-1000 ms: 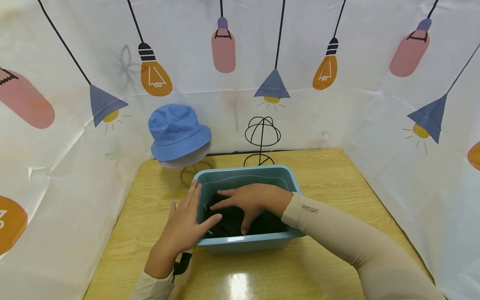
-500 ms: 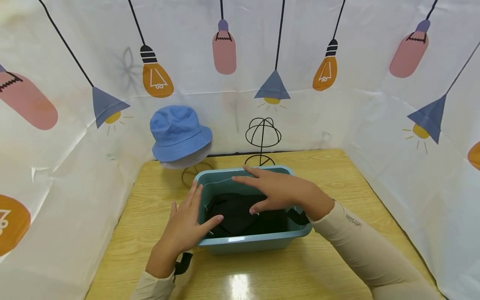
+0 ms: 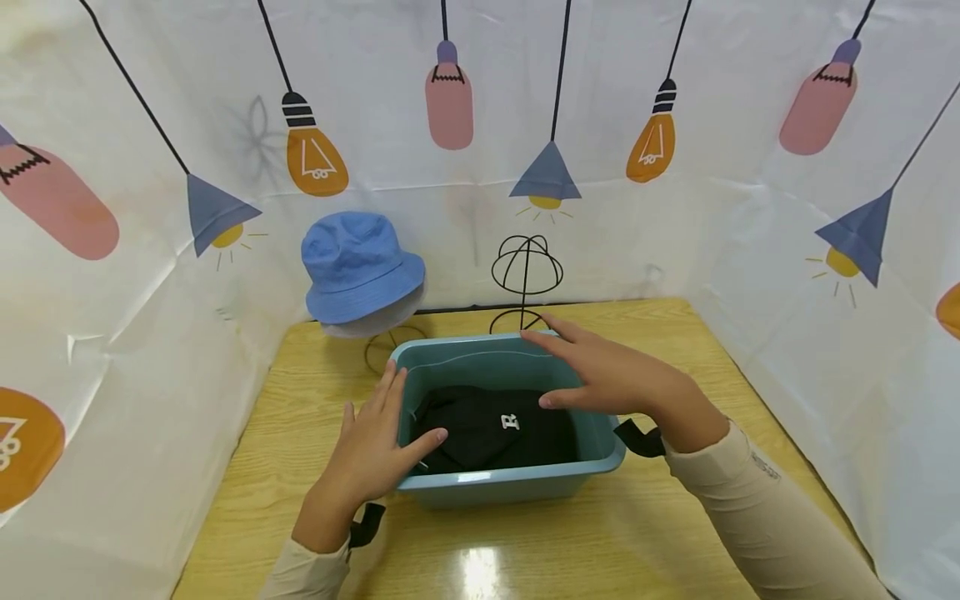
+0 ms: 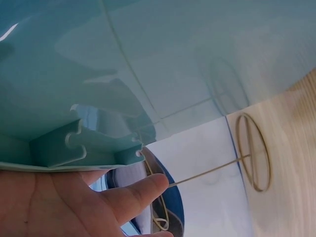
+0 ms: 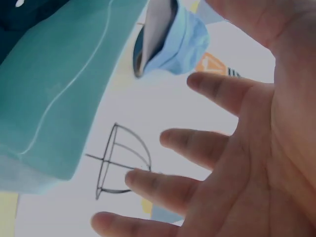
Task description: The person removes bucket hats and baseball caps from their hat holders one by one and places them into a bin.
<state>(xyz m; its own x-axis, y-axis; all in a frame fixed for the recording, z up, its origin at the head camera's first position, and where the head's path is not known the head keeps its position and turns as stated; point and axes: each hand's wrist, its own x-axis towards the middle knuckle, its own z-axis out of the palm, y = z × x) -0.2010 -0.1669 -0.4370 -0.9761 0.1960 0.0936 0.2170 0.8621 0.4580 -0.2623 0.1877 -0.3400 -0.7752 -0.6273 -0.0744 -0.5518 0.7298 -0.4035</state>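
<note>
A blue-green plastic bin (image 3: 495, 490) stands on the wooden table. Inside lies a black cap (image 3: 472, 429) with a white letter R on it, among dark fabric. My left hand (image 3: 375, 446) rests against the bin's left rim with its fingers straight; in the left wrist view the palm lies along the bin's edge. My right hand (image 3: 615, 371) hangs over the bin's right rim, holding nothing. Its fingers are spread, as the right wrist view shows the open palm (image 5: 247, 163) beside the bin wall (image 5: 59, 94).
Behind the bin stands a black wire hat stand (image 3: 525, 271) with nothing on it. A blue bucket hat (image 3: 360, 267) sits on another wire stand (image 3: 386, 346) at the back left. White printed sheeting (image 3: 472, 208) encloses the wooden table (image 3: 652, 333) at the back and sides.
My right hand has risen out of the bin and moved right, with its fingers now spread. The black cap's R has come into view. My left hand has stayed in place.
</note>
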